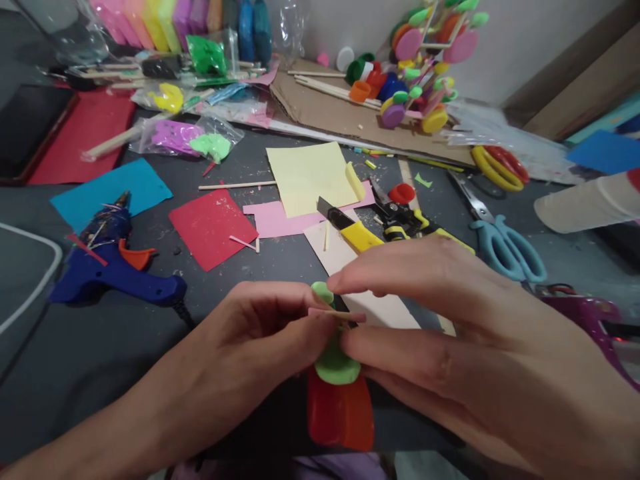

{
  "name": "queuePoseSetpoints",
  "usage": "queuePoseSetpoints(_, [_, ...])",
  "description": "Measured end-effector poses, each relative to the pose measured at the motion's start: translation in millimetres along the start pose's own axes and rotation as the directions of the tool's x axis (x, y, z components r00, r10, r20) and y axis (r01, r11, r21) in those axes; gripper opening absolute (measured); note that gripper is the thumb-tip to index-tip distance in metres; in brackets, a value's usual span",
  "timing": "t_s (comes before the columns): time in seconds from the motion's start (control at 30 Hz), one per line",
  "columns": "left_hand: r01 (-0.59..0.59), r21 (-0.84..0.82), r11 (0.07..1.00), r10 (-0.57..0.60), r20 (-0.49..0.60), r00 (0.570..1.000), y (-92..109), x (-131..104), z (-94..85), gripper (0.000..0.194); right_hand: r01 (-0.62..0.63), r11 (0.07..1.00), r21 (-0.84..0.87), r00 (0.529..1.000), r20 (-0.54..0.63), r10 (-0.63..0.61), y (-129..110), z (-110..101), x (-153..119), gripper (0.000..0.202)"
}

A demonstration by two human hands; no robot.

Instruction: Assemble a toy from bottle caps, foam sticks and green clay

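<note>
My left hand (270, 333) is closed, pinching a small handmade craft piece near the front middle of the table. This piece has a thin pink strip (355, 317), a small green disc (323, 291) at its far end and a larger light green disc (338, 368) at its near end. Around its right side reaches my right hand (450, 340), fingers apart, with fingertips at the strip and close to the small disc. Just below the larger disc sit red and orange plastic caps (340, 413). Fingers hide the middle of the piece.
A blue glue gun (115, 280) lies left. Ahead are a yellow utility knife (357, 235), yellow paper (310, 177), red paper (213, 230) and pliers (400, 217). Blue-handled scissors (507, 247) and a white bottle (585, 203) are right. Colourful craft models (420, 73) stand behind.
</note>
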State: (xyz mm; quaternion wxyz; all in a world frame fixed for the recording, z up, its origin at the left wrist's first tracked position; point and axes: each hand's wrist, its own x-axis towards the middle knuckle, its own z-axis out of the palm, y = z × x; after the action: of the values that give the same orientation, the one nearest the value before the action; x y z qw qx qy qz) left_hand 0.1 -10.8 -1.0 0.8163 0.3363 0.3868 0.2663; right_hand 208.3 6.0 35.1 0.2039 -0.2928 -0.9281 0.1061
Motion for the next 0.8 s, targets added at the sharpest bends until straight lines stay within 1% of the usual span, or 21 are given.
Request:
queuePoseSetpoints(0.13, [-0.012, 0.053, 0.999, 0.014, -0.052, 0.999, 1, -1, 0.8, 0.014, 0.004, 0.998, 0.06, 1.0, -0.013, -0.003, 2, 0, -2, 0.017])
queuePoseSetpoints(0.3, [-0.004, 0.131, 0.991, 0.014, -0.077, 0.997, 1, -3, 1.6, 0.032, -0.028, 0.982, 0.186, 0.999, 0.026, 0.024, 8, 1, -9, 0.009])
queuePoseSetpoints(0.4, [0.011, 0.139, 0.99, -0.001, -0.072, 0.997, 0, -3, 0.9, 0.036, -0.036, 0.979, 0.2, 0.999, 0.041, 0.028, 10, 3, -10, 0.011])
queuePoseSetpoints(0.47, [0.025, 0.124, 0.992, -0.018, -0.061, 0.998, -1, -1, 0.3, 0.035, -0.024, 0.981, 0.193, 0.999, 0.047, 0.015, 11, 3, -10, 0.012])
queuePoseSetpoints(0.57, [0.048, 0.096, 0.994, -0.042, -0.067, 0.997, -4, 0, -1.4, 0.032, -0.045, 0.983, 0.181, 0.998, 0.04, 0.039, 10, 3, -11, 0.011])
queuePoseSetpoints(0.7, [0.046, 0.042, 0.998, -0.046, 0.0, 0.999, -7, 0, -3.7, 0.024, -0.061, 0.983, 0.171, 0.997, 0.047, 0.053, 7, 3, -16, 0.008])
queuePoseSetpoints(0.8, [0.062, 0.001, 0.998, -0.062, 0.034, 0.997, -4, 1, -2.3, 0.018, -0.093, 0.982, 0.167, 0.995, 0.039, 0.088, 7, 5, -18, 0.009])
